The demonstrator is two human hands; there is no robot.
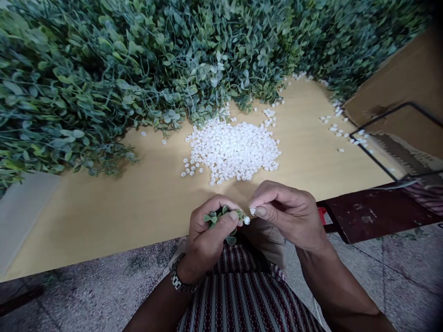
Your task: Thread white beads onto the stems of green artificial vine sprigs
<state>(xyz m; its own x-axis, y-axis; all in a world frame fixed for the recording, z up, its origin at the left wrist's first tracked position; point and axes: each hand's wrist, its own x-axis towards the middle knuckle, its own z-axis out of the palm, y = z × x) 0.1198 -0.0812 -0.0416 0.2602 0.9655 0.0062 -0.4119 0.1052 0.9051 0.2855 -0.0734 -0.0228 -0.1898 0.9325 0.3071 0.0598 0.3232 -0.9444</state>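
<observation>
My left hand [211, 230] grips a small artificial leaf sprig [213, 216] between thumb and fingers, over the table's front edge. A white bead-like piece [247, 220] sits at the sprig's right end. Close beside it, my right hand [290, 212] pinches another small white piece [253, 211] between thumb and forefinger. The two pieces look slightly apart. Just beyond both hands lies a heap of the same small white pieces [235, 150] on the tabletop.
A thick bank of artificial greenery [155, 60] covers the back of the wooden table [104, 216]. At the right are a cardboard box [401, 83], a black wire frame [377, 162] and scattered white pieces. A dark red bench-like surface [377, 212] stands lower right.
</observation>
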